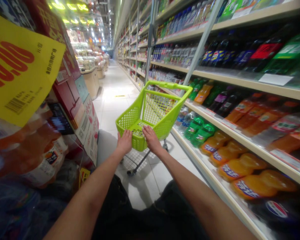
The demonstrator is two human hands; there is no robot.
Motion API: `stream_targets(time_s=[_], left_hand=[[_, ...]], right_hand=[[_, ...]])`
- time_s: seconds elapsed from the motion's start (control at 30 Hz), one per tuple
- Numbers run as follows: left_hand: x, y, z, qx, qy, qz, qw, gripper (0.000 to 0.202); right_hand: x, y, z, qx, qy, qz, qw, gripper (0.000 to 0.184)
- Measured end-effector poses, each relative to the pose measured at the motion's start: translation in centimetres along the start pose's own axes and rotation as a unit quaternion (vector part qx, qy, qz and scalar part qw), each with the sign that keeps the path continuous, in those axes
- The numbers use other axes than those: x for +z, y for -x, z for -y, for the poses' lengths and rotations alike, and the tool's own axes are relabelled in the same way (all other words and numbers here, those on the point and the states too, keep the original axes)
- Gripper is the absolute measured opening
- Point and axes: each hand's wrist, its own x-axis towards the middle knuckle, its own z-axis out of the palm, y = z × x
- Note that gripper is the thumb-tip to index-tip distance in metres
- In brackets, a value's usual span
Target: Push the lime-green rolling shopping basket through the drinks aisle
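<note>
A lime-green shopping cart (162, 128) with a perforated plastic basket stands on the floor in front of me, its raised handle on the far side. My left hand (125, 141) holds the near rim of the basket, fingers laid over the edge. A little to the right, my right hand (152, 139) grips the same rim with its fingers reaching over it. Both thumbs are mostly hidden. The basket's floor shows a patterned patch that I cannot make out. Below the basket are a metal frame and dark wheels.
Shelves (250, 81) of bottled drinks line the right side, with orange soda bottles (252, 183) low and near. On the left are stacked cartons (90, 130), packs of orange drinks (43, 160) and a yellow price sign (22, 66). A tiled aisle (112, 76) runs ahead.
</note>
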Motion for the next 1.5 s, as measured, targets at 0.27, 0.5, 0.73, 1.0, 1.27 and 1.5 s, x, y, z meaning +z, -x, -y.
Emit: stream_targets(time_s=[0.27,0.5,0.73,1.0,1.27,1.5], left_hand=[[-0.3,1.3,-2.9,0.033,-0.001,0.019,0.999,0.064],[0.1,1.8,-2.6,0.014,-0.009,0.012,1.0,0.068],[0.7,2.2,-3.5,0.035,-0.004,-0.006,0.999,0.064],[0.7,1.8,-1.6,-0.024,0.001,0.004,1.0,0.069],[0.6,1.9,-2.8,-0.027,-0.001,0.0,1.0,0.069],[1.2,2.1,-2.5,-0.028,-0.005,-0.014,1.0,0.07]], right_hand=[[-2.3,1.9,-2.1,0.021,0.012,0.0,1.0,0.049],[-4.6,3.2,-3.3,0.074,0.032,-0.019,0.997,0.048],[-2.1,2.9,2.6,0.072,0.042,0.006,0.996,0.048],[-4.1,4.5,-0.4,0.154,0.104,-0.041,0.982,0.046],[-0.7,2.2,3.9,0.098,0.069,-0.018,0.993,0.047],[-2.0,2.4,2.8,0.109,0.067,-0.019,0.992,0.047]])
